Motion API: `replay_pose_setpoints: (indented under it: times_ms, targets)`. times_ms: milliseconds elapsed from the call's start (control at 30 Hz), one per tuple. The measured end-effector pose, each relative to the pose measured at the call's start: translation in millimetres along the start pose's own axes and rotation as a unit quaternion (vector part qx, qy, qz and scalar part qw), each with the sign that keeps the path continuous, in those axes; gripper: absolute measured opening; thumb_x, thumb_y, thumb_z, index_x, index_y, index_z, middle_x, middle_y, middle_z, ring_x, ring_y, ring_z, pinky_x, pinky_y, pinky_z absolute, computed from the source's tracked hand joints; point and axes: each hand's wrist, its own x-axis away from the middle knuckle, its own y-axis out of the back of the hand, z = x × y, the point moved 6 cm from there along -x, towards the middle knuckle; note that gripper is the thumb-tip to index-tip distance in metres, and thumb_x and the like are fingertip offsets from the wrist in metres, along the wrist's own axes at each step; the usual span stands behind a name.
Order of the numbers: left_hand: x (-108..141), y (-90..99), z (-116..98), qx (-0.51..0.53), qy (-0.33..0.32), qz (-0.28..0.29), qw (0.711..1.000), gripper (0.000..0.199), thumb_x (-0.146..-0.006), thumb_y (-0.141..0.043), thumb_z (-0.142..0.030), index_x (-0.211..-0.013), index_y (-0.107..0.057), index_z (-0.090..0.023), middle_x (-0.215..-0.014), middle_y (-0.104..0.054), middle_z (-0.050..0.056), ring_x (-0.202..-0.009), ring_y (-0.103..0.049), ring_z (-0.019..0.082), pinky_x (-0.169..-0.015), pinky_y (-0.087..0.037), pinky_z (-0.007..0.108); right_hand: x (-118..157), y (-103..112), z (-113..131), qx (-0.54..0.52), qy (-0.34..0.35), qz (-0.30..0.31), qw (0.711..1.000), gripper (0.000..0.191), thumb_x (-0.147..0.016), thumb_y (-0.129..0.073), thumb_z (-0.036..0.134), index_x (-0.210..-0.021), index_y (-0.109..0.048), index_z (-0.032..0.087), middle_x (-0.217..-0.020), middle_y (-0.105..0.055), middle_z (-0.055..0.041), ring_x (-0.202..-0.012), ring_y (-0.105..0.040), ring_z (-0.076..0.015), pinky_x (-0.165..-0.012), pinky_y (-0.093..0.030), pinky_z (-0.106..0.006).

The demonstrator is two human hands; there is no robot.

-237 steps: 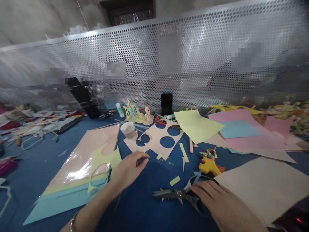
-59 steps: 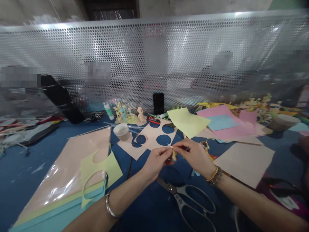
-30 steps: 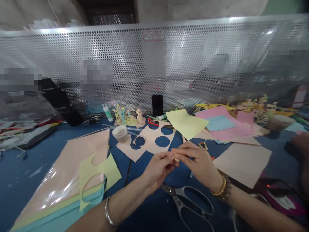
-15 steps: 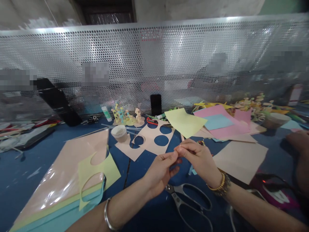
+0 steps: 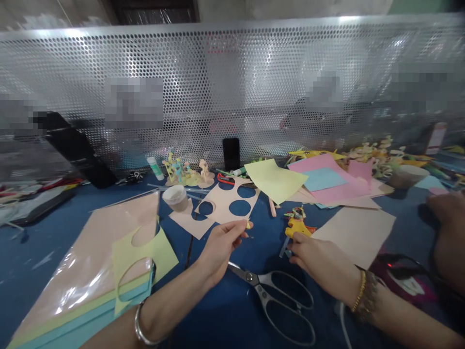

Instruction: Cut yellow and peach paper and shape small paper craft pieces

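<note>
My left hand (image 5: 221,247) is closed, a tiny yellow piece (image 5: 248,225) pinched between thumb and fingertip. To the right, my right hand (image 5: 316,257) has its fingers bent at the lower edge of a yellow glue gun (image 5: 298,227), partly hidden by the hand. A translucent glue stick (image 5: 285,247) juts out beside those fingers. Large metal scissors (image 5: 269,281) lie between my forearms, blades pointing left. Beyond my left hand is a pale pink sheet (image 5: 232,191) with round holes cut in it.
A white cup (image 5: 175,198) and small paper figures (image 5: 187,172) stand behind. Coloured sheets (image 5: 327,179) pile up at back right, near a black phone (image 5: 231,153). Plastic-wrapped paper (image 5: 109,242) lies left. Another person's hand (image 5: 446,213) is at far right. A perforated metal screen (image 5: 232,87) closes the back.
My hands were together at the fingertips and have separated. The right hand has moved right and down to the yellow glue gun; the left has drawn slightly left, keeping its pinch.
</note>
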Motion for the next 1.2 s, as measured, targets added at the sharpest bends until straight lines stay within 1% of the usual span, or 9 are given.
replay_pose_setpoints:
  times_ms: [233,433,500,567,667,867,933,1033,1200]
  targets:
    - [2.9,2.2,6.5,0.016,0.019,-0.011,1.000,0.030,-0.067,-0.077,-0.043,-0.076,-0.076,-0.014,-0.064,-0.056,0.000,-0.065,-0.045,0.009,-0.063,-0.036,0.019,5.5,-16.5,3.1,0.056,0.017,-0.002,0.998,0.025,-0.085,-0.047,0.004,-0.076,-0.065,0.019,-0.083,-0.062,-0.0039,-0.058,-0.063,-0.0161,-0.047,-0.043,-0.026]
    - [13.8,-5.3,16.7,0.022,0.060,0.010,0.998,0.028,-0.069,-0.077,-0.039,-0.078,-0.074,-0.013,-0.079,-0.067,0.005,-0.068,-0.056,0.010,-0.064,-0.040,0.019,-0.5,-1.3,16.5,0.048,0.047,-0.037,0.997,0.018,-0.087,-0.050,0.013,-0.077,-0.064,0.018,-0.077,-0.060,-0.0033,-0.055,-0.060,-0.0146,-0.047,-0.045,-0.027]
    - [18.9,-12.8,25.3,0.031,0.085,0.029,0.995,0.029,-0.068,-0.078,-0.038,-0.080,-0.074,-0.012,-0.084,-0.069,0.008,-0.072,-0.062,0.013,-0.066,-0.043,0.023,-2.4,10.7,29.8,0.024,0.071,-0.072,0.995,0.019,-0.092,-0.046,0.021,-0.086,-0.064,0.020,-0.082,-0.061,-0.0031,-0.062,-0.061,-0.0143,-0.054,-0.048,-0.027]
    - [23.4,-22.8,33.0,0.051,0.107,0.055,0.991,0.030,-0.067,-0.079,-0.037,-0.079,-0.073,-0.010,-0.083,-0.070,0.010,-0.073,-0.065,0.017,-0.069,-0.047,0.027,-2.1,25.2,45.2,0.011,0.107,-0.149,0.983,0.024,-0.096,-0.040,0.022,-0.092,-0.064,0.018,-0.085,-0.062,-0.0056,-0.067,-0.063,-0.0159,-0.054,-0.049,-0.028]
    - [26.5,-33.9,37.1,0.095,0.111,0.075,0.986,0.026,-0.071,-0.076,-0.036,-0.072,-0.070,-0.011,-0.071,-0.068,0.006,-0.065,-0.063,0.013,-0.073,-0.050,0.030,-0.3,36.7,63.1,0.025,0.156,-0.238,0.958,0.030,-0.096,-0.037,0.016,-0.089,-0.066,0.013,-0.080,-0.064,-0.0085,-0.072,-0.065,-0.0205,-0.050,-0.047,-0.029]
    - [29.8,-35.7,30.8,0.146,0.097,0.081,0.981,0.021,-0.081,-0.068,-0.034,-0.081,-0.071,-0.013,-0.079,-0.069,0.005,-0.073,-0.064,0.012,-0.073,-0.051,0.025,-5.0,37.6,67.2,0.028,0.179,-0.267,0.947,0.032,-0.096,-0.037,0.018,-0.105,-0.066,0.008,-0.087,-0.067,-0.0127,-0.075,-0.065,-0.0236,-0.057,-0.052,-0.035]
    - [31.7,-34.3,28.8,0.146,0.088,0.084,0.982,0.022,-0.081,-0.068,-0.035,-0.082,-0.072,-0.013,-0.081,-0.069,0.006,-0.074,-0.063,0.012,-0.070,-0.051,0.023,-7.5,40.1,61.3,-0.020,0.167,-0.277,0.946,0.029,-0.096,-0.042,0.021,-0.105,-0.067,0.010,-0.088,-0.067,-0.0115,-0.075,-0.064,-0.0225,-0.059,-0.053,-0.035]
    - [33.8,-30.9,32.4,0.105,0.099,0.094,0.985,0.029,-0.078,-0.070,-0.039,-0.080,-0.073,-0.010,-0.081,-0.070,0.009,-0.075,-0.064,0.014,-0.069,-0.052,0.025,-15.4,38.3,46.5,-0.220,0.107,-0.228,0.942,0.021,-0.091,-0.052,0.021,-0.084,-0.071,0.019,-0.078,-0.064,-0.0040,-0.068,-0.062,-0.0150,-0.059,-0.052,-0.026]
    - [36.7,-22.2,48.3,0.057,0.178,0.134,0.973,0.035,-0.065,-0.080,-0.044,-0.074,-0.074,-0.010,-0.071,-0.071,0.009,-0.064,-0.066,0.015,-0.069,-0.053,0.029,-21.0,19.5,41.5,-0.469,0.048,-0.097,0.876,0.014,-0.078,-0.069,0.023,-0.065,-0.069,0.021,-0.066,-0.060,0.0015,-0.061,-0.058,-0.0114,-0.057,-0.048,-0.021]
